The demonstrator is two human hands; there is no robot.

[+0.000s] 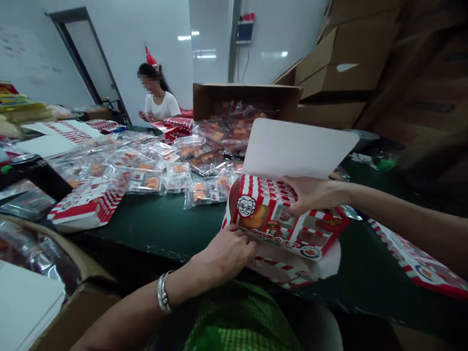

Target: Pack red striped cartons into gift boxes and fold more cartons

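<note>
A red-and-white striped cardboard food box (281,222), printed with a cartoon face and food pictures, stands tilted at the table's front edge. Its large white flap (298,146) is raised at the back. My left hand (232,248), with a silver bracelet at the wrist, grips the lower front left corner, fingers bent in. Over the top and front of the box lies my right hand (310,195), its thumb in front and some fingers hidden behind. White and striped card panels (292,268) hang below the box front. Clear packets of toy food (204,190) lie just behind it.
Another striped box (93,200) lies at left, and a striped card (420,258) at right. An open carton (248,97) spills packets at the back. A carton (84,292) stands front left, and cartons (351,53) pile up right. A person (161,102) sits across the green table (157,229).
</note>
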